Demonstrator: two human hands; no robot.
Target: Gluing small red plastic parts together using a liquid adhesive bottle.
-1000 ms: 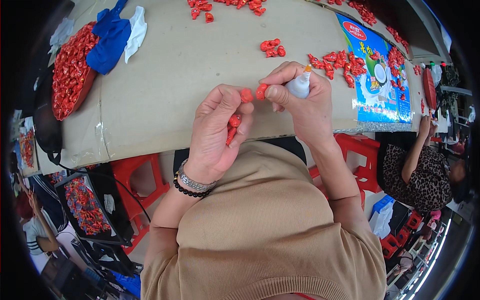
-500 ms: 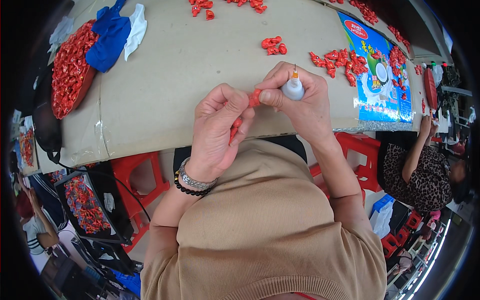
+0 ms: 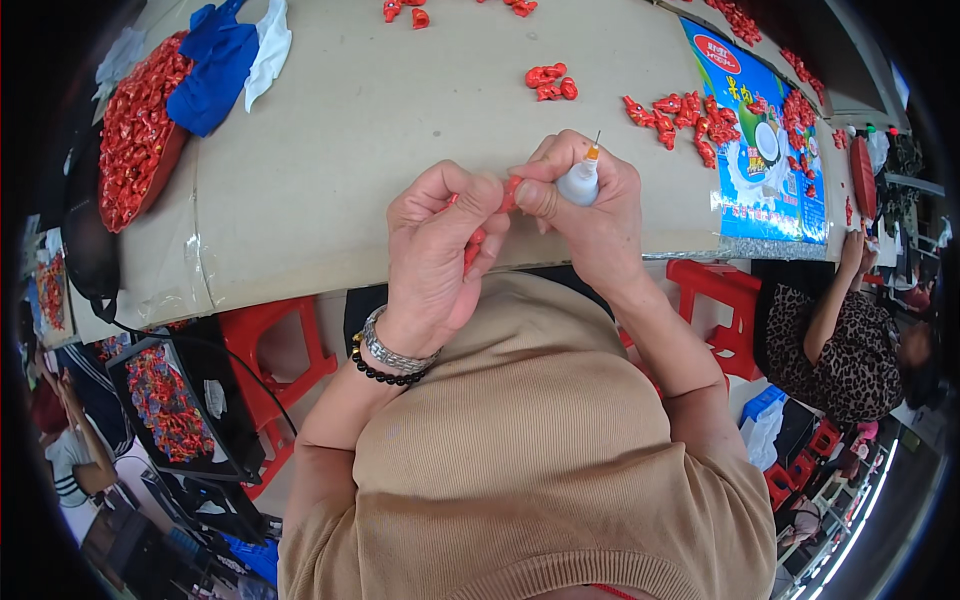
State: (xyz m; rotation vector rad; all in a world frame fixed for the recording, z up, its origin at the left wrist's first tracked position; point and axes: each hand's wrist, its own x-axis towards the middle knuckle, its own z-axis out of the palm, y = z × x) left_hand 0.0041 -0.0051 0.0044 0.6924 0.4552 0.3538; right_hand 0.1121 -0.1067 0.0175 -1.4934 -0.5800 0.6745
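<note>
Above the table's near edge my two hands meet around a small glossy red piece (image 3: 509,194). My left hand (image 3: 437,240) is closed, pinching that piece between thumb and finger, and another red piece (image 3: 473,247) shows between its lower fingers. From the other side, the thumb and finger of my right hand (image 3: 600,215) press on the same piece. My right hand also keeps a white needle-tipped glue bottle (image 3: 579,183) in its grip, orange collar and thin needle pointing up. Fingers hide much of the red pieces.
A red tray (image 3: 150,190) heaped with red pieces stands at the left beside a blue cloth (image 3: 210,75) and a white cloth (image 3: 268,55). Small red figures (image 3: 550,83) lie ahead, more near a blue printed sheet (image 3: 760,190). Another person (image 3: 835,340) sits at the right.
The glue bottle has tilted slightly to the right, and my right hand has shifted a little left. Both hands still grip the red piece. The view has moved slightly.
</note>
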